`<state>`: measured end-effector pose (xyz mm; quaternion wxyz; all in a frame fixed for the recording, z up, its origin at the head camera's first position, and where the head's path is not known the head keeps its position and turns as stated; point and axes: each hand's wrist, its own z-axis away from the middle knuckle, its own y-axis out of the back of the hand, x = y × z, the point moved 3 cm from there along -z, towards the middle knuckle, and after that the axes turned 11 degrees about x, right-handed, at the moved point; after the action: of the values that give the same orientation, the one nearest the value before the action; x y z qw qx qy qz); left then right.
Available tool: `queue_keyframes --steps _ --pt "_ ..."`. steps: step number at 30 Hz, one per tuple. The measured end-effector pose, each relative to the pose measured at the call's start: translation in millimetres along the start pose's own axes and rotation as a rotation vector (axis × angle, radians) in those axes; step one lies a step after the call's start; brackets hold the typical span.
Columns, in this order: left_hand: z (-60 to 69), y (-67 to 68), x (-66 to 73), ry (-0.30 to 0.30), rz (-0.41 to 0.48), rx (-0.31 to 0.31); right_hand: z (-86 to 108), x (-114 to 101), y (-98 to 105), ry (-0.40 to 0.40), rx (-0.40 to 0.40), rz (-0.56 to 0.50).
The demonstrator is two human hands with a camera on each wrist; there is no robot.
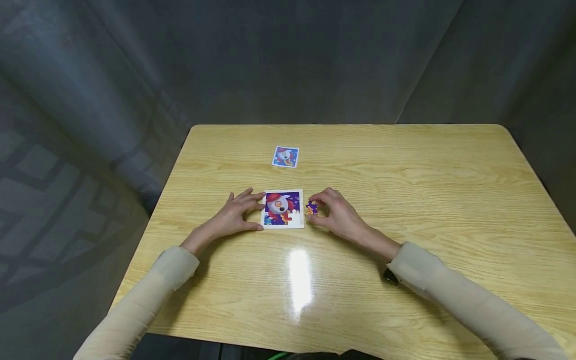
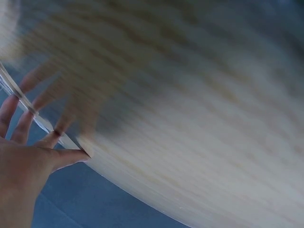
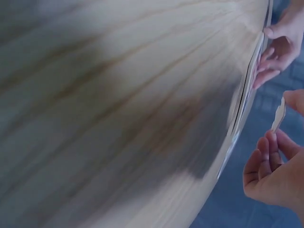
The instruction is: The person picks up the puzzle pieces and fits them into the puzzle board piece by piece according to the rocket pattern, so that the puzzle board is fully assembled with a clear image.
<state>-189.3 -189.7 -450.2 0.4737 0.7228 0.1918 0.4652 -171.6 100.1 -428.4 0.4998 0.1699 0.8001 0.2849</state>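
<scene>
A square jigsaw puzzle in a white tray [image 1: 297,223] lies on the table, its picture a white and red rocket on purple. The lower right corner of the picture shows bare white tray. My left hand [image 1: 238,215] rests at the tray's left side, thumb near the lower corner and spread fingers along the edge; the left wrist view shows these fingers [image 2: 23,126] touching the rim. Just right of the tray, my right hand [image 1: 339,215] pinches a purple and orange puzzle piece [image 1: 312,208] between thumb and fingers. Edge-on, the piece [image 3: 279,115] appears raised off the table.
Beyond the tray lies a small square picture card [image 1: 285,157] with a similar rocket on blue. The wooden table [image 1: 427,200] extends far to the right. Dark grey curtains [image 1: 288,65] hang behind and beside it. A bright reflection shows on the near tabletop.
</scene>
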Motion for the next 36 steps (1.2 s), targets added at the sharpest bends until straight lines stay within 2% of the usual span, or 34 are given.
queue_keyframes --steps 13,23,30,36 --pt "-0.9 -0.8 -0.4 -0.021 0.012 0.023 -5.8 -12 -26 0.033 -0.099 0.116" --pt "-0.3 0.1 -0.6 -0.011 0.008 0.014 -6.0 -19 -40 0.044 -0.108 0.200" --pt "-0.1 1.6 1.9 -0.004 0.013 0.010 -7.9 -21 -45 0.032 -0.132 0.221" --pt "-0.7 1.9 2.0 -0.007 0.004 0.014 -7.4 -21 -46 0.033 -0.108 0.234"
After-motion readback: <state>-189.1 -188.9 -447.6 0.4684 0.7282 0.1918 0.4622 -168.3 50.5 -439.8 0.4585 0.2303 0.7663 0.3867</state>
